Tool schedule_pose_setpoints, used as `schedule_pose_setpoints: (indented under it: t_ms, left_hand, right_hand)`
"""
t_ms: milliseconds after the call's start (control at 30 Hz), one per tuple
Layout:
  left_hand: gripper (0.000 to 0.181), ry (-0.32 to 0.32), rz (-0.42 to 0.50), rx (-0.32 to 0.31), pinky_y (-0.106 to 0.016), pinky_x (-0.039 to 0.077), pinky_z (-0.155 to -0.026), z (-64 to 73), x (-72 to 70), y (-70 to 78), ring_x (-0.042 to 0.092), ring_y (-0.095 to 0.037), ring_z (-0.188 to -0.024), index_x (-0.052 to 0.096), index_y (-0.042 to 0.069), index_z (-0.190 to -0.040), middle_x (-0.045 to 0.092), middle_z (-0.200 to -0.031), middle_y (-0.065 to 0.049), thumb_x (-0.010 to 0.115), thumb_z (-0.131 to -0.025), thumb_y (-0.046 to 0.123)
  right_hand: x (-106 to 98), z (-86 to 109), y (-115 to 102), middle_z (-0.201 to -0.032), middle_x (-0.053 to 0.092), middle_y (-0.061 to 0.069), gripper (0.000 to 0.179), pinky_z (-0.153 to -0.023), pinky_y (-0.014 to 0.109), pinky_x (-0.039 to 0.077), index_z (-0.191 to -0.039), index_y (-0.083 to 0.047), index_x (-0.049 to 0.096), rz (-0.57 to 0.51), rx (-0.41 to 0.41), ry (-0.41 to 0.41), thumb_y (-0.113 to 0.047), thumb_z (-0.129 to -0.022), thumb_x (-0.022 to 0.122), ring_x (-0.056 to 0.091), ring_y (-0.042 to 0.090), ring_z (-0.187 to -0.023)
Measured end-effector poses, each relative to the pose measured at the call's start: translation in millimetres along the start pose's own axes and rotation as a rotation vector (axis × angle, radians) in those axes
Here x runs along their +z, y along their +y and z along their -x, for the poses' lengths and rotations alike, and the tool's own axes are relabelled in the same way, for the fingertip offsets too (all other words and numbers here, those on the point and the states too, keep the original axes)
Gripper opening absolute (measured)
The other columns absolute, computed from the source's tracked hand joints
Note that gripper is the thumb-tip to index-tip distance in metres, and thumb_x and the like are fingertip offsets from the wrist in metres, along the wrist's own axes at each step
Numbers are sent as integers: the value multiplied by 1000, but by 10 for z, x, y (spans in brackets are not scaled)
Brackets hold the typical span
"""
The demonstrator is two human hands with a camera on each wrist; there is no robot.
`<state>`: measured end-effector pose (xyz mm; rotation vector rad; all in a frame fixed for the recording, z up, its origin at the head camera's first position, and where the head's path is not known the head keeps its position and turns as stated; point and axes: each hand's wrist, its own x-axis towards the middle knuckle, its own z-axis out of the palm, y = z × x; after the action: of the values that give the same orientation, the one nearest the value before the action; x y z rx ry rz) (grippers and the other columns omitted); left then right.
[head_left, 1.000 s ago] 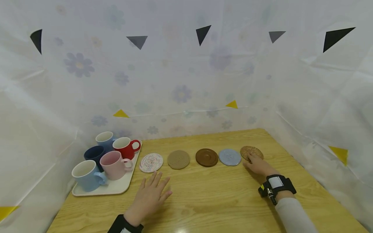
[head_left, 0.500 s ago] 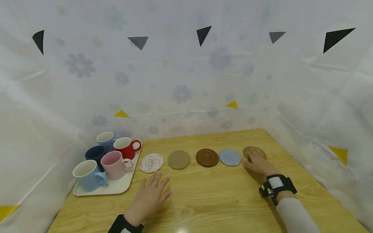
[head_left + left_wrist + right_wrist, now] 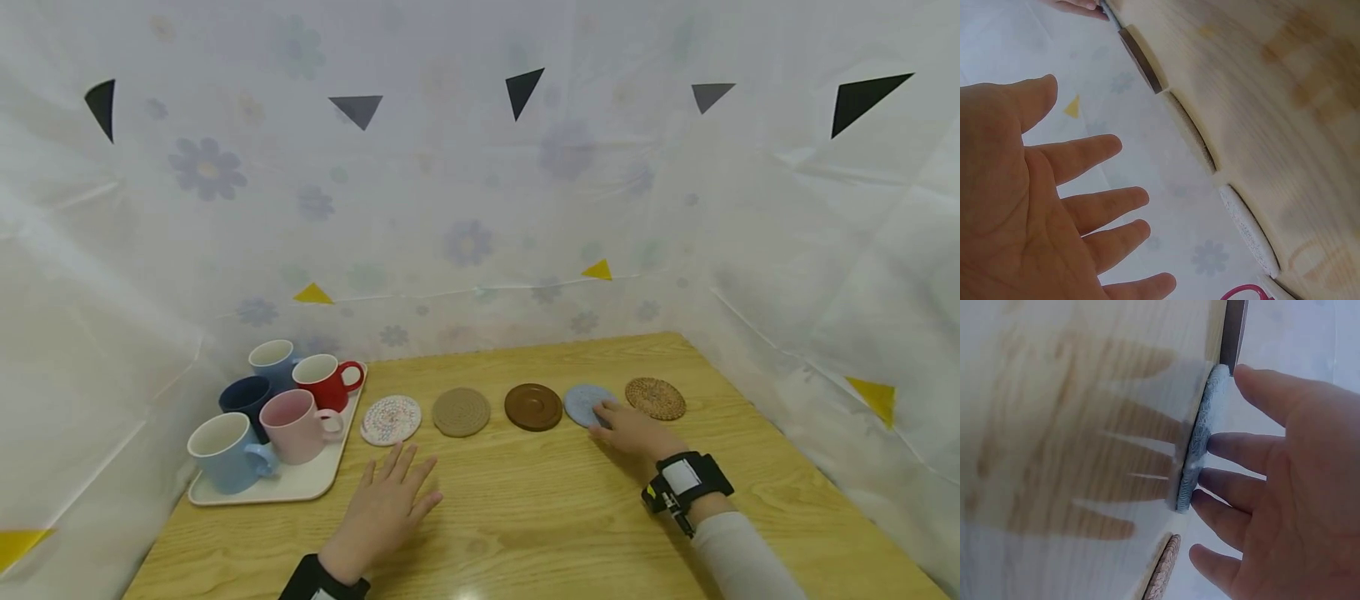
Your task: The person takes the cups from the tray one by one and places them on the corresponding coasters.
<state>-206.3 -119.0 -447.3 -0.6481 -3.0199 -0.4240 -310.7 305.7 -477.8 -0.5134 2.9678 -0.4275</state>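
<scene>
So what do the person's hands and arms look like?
Both hands are bare. The right hand has a black wrist strap with a white rectangular patch and small black device; a pale grey long sleeve covers that arm. The left hand has a similar black wristband, partly out of frame.

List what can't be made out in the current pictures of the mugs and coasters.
Head view: part of the pale-blue coaster, covered by the right hand.
Head view: part of the navy mug's lower body, behind the pink mug and front light-blue mug.
Left wrist view: most of the red mug, cut off by the bottom edge.
Right wrist view: the rest of the wicker coaster, beyond the bottom edge.
</scene>
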Motion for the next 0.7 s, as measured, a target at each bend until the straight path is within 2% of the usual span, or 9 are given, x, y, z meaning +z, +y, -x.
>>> schedule_pose_setpoints:
  t_ms: [467, 567, 700]
  left_hand:
    - [53, 16, -4, -4, -70, 23, -112, 6, 16, -2, 28, -40, -146, 52, 15, -140, 38, -153, -19, 49, -99, 48]
    - [53, 36, -29, -21, -69, 26, -111, -1, 16, -9, 33, -40, -144, 53, 15, -139, 41, -152, -18, 49, -99, 48]
    - [53, 71, -48, -75, -68, 29, -110, -14, -14, -48, 36, -40, -142, 52, 15, -140, 44, -150, -18, 48, -99, 48]
  right_hand:
    - [1, 13, 84, -151, 29, 36, 64, -107, 64, 34, -147, 5, 36, -36, 33, -30, -39, -102, 48, 33, 54, -136]
    - [-11, 14, 76, -151, 28, 36, 65, -107, 64, 33, -147, 5, 35, -43, 37, -37, -39, -102, 48, 31, 54, -137]
    - [-40, 30, 20, -152, 26, 36, 65, -108, 65, 32, -148, 5, 32, -52, 35, -39, -38, -102, 48, 29, 54, -138]
